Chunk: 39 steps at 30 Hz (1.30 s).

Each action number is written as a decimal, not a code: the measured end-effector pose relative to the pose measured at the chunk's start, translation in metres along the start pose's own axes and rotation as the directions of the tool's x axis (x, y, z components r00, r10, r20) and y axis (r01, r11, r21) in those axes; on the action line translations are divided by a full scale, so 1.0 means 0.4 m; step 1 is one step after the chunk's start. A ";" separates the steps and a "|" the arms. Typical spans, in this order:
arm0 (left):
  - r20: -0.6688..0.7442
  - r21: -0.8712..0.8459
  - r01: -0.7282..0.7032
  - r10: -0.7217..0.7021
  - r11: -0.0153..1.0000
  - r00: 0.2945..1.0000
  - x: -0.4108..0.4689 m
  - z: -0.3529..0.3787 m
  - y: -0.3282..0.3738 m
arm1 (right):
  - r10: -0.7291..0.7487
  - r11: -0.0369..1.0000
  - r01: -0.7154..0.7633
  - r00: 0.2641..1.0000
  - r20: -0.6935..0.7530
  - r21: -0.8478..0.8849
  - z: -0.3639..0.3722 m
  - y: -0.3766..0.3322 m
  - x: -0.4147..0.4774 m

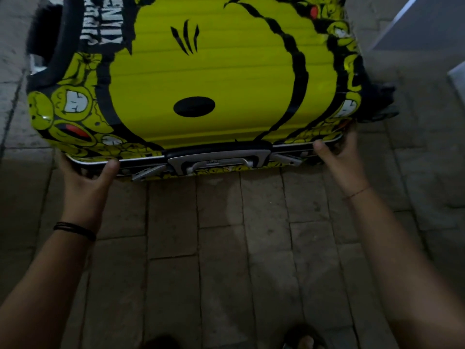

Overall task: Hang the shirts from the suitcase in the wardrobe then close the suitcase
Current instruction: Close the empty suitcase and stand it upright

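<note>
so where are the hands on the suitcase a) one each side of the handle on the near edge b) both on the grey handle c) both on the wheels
a: the left hand and right hand grip the near edge of the suitcase, the grey handle untouched between them.

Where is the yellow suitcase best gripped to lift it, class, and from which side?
Grip the grey handle on the near edge of the suitcase, reaching from that side. It is a centred bar standing off the shell, so fingers can curl round it and the load should balance.
</note>
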<state>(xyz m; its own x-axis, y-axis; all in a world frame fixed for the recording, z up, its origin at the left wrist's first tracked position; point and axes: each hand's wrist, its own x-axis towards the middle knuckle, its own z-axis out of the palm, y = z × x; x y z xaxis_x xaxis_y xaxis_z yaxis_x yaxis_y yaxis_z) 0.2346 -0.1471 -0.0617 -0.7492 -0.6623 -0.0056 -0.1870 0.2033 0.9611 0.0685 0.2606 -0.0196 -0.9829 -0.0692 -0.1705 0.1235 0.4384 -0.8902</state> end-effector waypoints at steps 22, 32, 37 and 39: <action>-0.117 0.198 -0.034 0.058 0.980 0.991 -0.059 0.078 -0.028 | -0.189 0.981 0.188 0.982 -0.013 -0.049 0.042 0.054 -0.003; -0.127 0.198 -0.059 0.085 0.978 0.988 -0.023 0.048 -0.029 | -0.167 0.975 0.152 0.983 -0.082 -0.164 0.052 0.059 -0.001; -0.158 0.140 -0.047 0.069 0.989 0.985 -0.016 0.049 -0.031 | -0.172 0.982 0.155 0.973 -0.155 -0.111 0.064 0.060 0.000; -0.158 0.130 -0.054 0.075 0.990 0.985 -0.006 0.046 -0.033 | -0.174 0.981 0.156 0.969 -0.177 -0.113 0.064 0.058 0.000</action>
<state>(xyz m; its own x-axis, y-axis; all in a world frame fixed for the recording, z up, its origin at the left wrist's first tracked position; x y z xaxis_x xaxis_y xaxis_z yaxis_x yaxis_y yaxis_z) 0.2272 -0.1348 -0.0794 -0.6516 -0.7506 0.1096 -0.2269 0.3308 0.9160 0.0750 0.2477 -0.0510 -0.9978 0.0149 0.0644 -0.0473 0.5210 -0.8523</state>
